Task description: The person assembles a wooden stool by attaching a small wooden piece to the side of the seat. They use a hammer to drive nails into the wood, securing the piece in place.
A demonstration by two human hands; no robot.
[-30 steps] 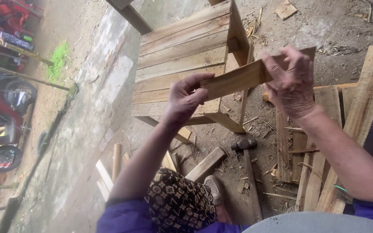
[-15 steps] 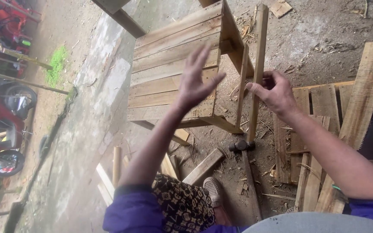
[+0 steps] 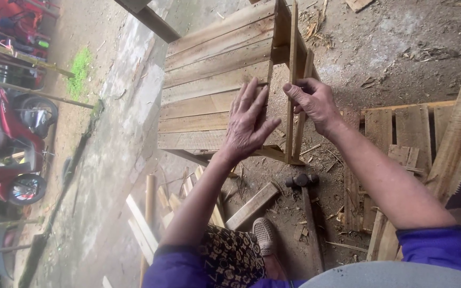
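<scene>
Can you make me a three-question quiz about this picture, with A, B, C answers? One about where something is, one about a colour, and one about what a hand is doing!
1. Where does the hammer lie?
A. On the ground below the wooden crate
B. On top of the crate
C. In the left hand

2. What colour are the person's sleeves?
A. Yellow
B. Purple
C. White

3. What is the right hand doing?
A. Lying flat on the ground
B. Holding the hammer
C. Pinching a thin wooden slat

Answers:
1. A: the hammer's head rests on the dirt just under the wooden crate, touched by no hand.
2. B: both sleeves show purple at the bottom of the picture.
3. C: its fingertips close on the thin wooden slat standing at the crate's edge, while the left hand lies open against the crate's planks.
</scene>
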